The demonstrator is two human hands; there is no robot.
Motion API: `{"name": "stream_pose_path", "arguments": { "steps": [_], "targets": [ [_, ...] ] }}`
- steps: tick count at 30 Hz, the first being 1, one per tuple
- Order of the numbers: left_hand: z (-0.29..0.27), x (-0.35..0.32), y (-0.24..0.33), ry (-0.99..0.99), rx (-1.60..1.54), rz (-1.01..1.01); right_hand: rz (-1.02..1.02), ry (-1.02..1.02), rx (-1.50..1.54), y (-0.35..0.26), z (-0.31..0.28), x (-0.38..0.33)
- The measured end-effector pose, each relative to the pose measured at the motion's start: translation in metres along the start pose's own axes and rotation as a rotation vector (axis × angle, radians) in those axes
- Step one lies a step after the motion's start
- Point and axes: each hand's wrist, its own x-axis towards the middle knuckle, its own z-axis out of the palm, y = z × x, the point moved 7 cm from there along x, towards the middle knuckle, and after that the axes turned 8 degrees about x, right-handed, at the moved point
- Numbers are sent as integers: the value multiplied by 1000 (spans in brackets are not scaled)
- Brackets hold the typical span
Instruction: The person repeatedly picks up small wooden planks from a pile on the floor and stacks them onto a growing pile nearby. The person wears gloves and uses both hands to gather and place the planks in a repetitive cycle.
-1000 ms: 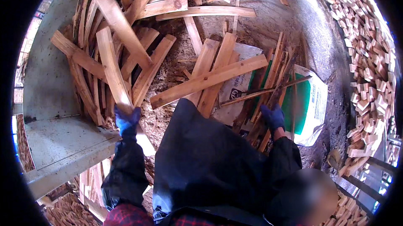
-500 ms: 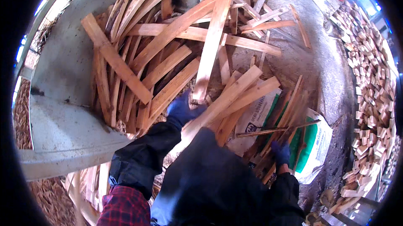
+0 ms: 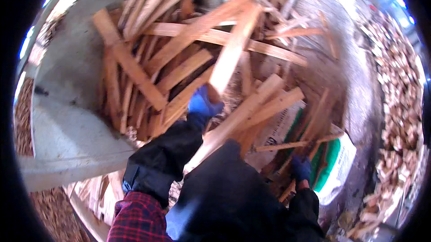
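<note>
My left hand, in a blue glove, grips the lower end of a long pale wooden slat that rises out of a heap of split planks. My right hand, also in a blue glove, is low at the right, closed among the thin wood sticks standing in a white and green sack; what it holds is partly hidden. A dark apron and dark sleeves cover my arms and front.
A grey metal chute or bin wall curves along the left. Stacked cut firewood pieces line the right side. Sawdust and wood scraps lie on the ground at the lower left.
My left hand moved from the left edge of the heap to its middle and took hold of a long slat. The view swung left. My right hand stayed at the sack.
</note>
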Motion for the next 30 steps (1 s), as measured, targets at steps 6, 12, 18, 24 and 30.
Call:
{"name": "stream_pose_path", "arguments": {
  "steps": [6,12,18,24,30],
  "targets": [
    [-117,-96,-35,410,402,3,-11,-40,59,-8,2,-2],
    [-210,-19,-102,826,390,-348,-117,-7,-26,-6,3,4],
    [-221,8,-122,964,472,-321,-56,11,-21,-4,-2,-4],
    [-163,-63,-120,616,-284,-97,-62,16,68,-10,-6,-11],
    [-90,-142,-69,340,285,75,-43,-32,-49,3,3,4]
  ]
}}
